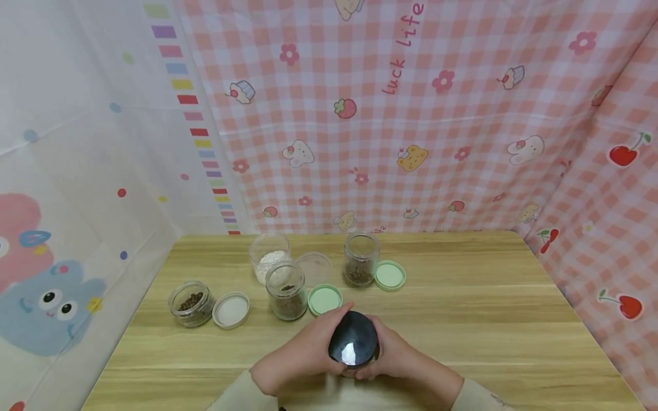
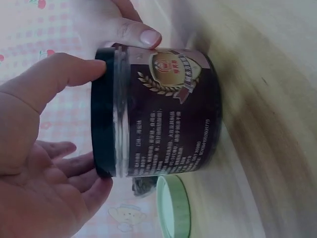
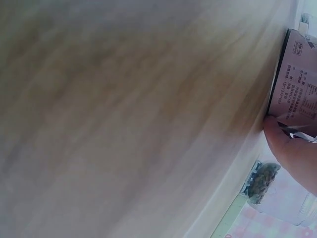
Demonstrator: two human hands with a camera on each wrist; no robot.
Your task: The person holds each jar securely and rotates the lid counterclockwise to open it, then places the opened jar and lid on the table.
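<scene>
Near the front edge of the table, a squat jar (image 2: 171, 136) with a dark label stands between both hands, its black lid (image 1: 354, 337) uppermost. My left hand (image 1: 313, 345) grips the lid from the left; the left wrist view shows the thumb on one side of its rim and fingertips on the other. From the right, my right hand (image 1: 396, 349) holds the jar's body. In the right wrist view a finger lies against the pink side label (image 3: 294, 89), low down by the table.
Behind the hands stand an open jar of dark grains (image 1: 288, 297), a jar of white grains (image 1: 269, 262) and a ribbed jar (image 1: 360, 262). Green lids (image 1: 325, 299) lie beside them. Farther left are a low jar of brown pieces (image 1: 192, 305) and a white lid (image 1: 231, 310).
</scene>
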